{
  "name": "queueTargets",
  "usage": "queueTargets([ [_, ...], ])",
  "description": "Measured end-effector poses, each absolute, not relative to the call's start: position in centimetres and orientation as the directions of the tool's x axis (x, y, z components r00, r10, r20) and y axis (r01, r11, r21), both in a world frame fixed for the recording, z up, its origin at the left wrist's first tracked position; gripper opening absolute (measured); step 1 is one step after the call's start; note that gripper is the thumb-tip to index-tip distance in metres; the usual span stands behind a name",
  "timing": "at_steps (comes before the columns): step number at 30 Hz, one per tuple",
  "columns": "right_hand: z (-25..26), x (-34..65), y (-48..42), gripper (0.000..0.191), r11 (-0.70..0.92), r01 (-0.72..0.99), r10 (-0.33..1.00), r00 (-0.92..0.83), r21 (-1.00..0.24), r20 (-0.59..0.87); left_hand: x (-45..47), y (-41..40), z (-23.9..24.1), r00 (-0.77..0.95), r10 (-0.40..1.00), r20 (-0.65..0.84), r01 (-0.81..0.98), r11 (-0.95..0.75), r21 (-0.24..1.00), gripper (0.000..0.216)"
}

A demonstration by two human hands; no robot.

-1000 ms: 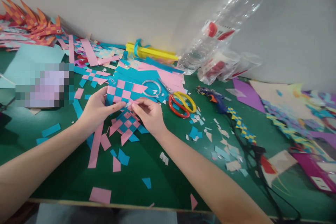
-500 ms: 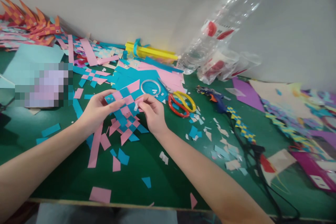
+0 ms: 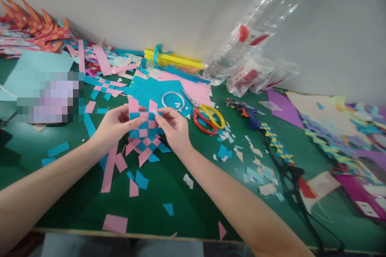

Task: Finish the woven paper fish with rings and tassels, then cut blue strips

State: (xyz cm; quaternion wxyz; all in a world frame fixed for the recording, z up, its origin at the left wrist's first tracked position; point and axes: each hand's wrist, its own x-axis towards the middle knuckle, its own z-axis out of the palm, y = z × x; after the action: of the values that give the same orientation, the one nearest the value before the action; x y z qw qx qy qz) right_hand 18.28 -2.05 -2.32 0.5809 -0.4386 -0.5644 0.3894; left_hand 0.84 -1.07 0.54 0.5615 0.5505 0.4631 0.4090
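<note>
Clamping a pink-and-blue woven paper (image 3: 144, 122) at the centre in left hand (image 3: 117, 124), thumb in front and fingers behind. Gripping its upper right end in right hand (image 3: 176, 130), thumb against forefinger, with a small white bit (image 3: 154, 111) showing at the tip. Looking outward from there: at six o'clock, just beside, a second woven piece (image 3: 147, 144) over the green table (image 3: 199, 213). At two o'clock, near, a clear ring (image 3: 163, 99) on blue paper (image 3: 147, 88). At three o'clock, scissors (image 3: 197, 108), then, well apart, a glue gun (image 3: 251, 117). Farther off at two o'clock, a clear bottle (image 3: 265, 12), tilted in view, with red cap and red-and-white label; impossible to make out any contents. At its foot, clear plastic cups (image 3: 250, 76) showing red patches; impossible to tell print from contents. At one o'clock, yellow strips (image 3: 181, 60) in a bundle. At nine o'clock, a blurred-out item (image 3: 57, 100) beside pale blue paper (image 3: 36, 66).
</note>
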Motion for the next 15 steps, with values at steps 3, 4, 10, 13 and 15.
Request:
queueTargets([
  [3,-2.17,18.22,-2.22,0.013,0.34,0.089,0.94,0.006,-0.936,0.342,0.76,-1.01,0.42,0.246,0.967,-0.07,0.078,0.052,0.996,0.033],
  [4,-2.12,18.18,-2.28,0.013,0.346,0.093,0.938,-0.016,-0.933,0.347,0.72,-1.01,0.4,0.256,0.965,-0.06,0.095,0.037,0.995,0.028],
  [10,-1.78,18.15,-2.72,0.022,0.551,0.281,0.814,0.025,-0.786,0.58,0.83,-1.13,0.68,0.289,0.957,-0.01,0.13,-0.029,0.991,0.019],
  [13,-1.58,18.27,-2.96,0.01,0.626,0.52,0.679,0.001,-0.58,0.734,0.96,-1.22,0.84,0.276,0.961,-0.013,0.111,-0.019,0.994,0.018],
  [15,-1.54,18.3,-3.05,0.005,0.638,0.6,0.621,-0.032,-0.482,0.783,1.0,-1.27,0.9,0.279,0.96,-0.012,0.105,-0.018,0.994,0.017],
])
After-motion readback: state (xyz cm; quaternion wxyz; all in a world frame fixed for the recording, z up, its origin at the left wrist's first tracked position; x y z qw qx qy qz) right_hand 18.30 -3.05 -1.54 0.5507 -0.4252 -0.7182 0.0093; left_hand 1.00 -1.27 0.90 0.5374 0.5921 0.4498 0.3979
